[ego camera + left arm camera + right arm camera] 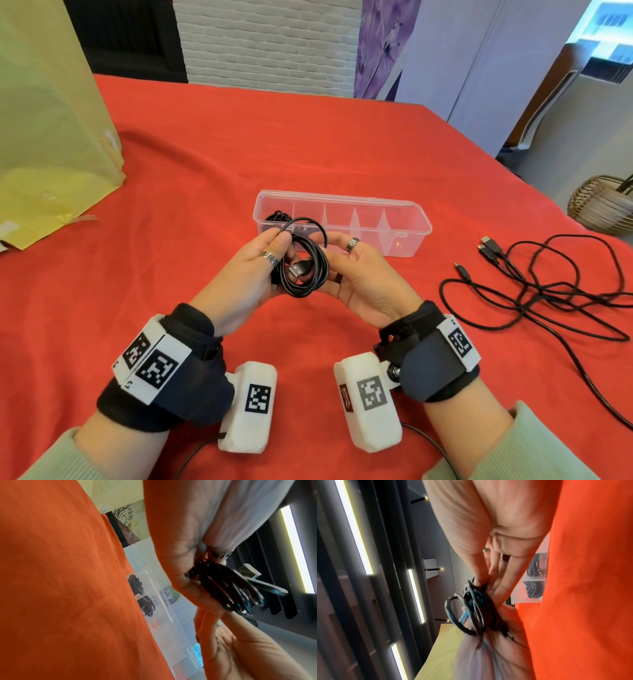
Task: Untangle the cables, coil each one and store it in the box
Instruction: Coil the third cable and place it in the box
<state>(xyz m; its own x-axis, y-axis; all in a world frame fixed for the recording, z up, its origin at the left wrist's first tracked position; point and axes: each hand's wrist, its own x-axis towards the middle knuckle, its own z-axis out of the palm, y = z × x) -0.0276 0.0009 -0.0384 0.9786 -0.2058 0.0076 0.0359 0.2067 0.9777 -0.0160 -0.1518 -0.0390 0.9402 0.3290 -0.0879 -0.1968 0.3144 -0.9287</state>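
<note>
Your left hand (251,270) and right hand (356,274) both grip one coiled black cable (303,270), held above the red worktop (205,154) just in front of the clear box (404,236). Two coils already sit in the box's left-end compartments. More loose cables (548,291) lie tangled on the worktop to your right.

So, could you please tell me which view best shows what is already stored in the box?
The left wrist view: the box shows two compartments, each holding a coil. The right wrist view shows both too, but cut off by the tablecloth. In the head view the hands hide all but one.
</note>
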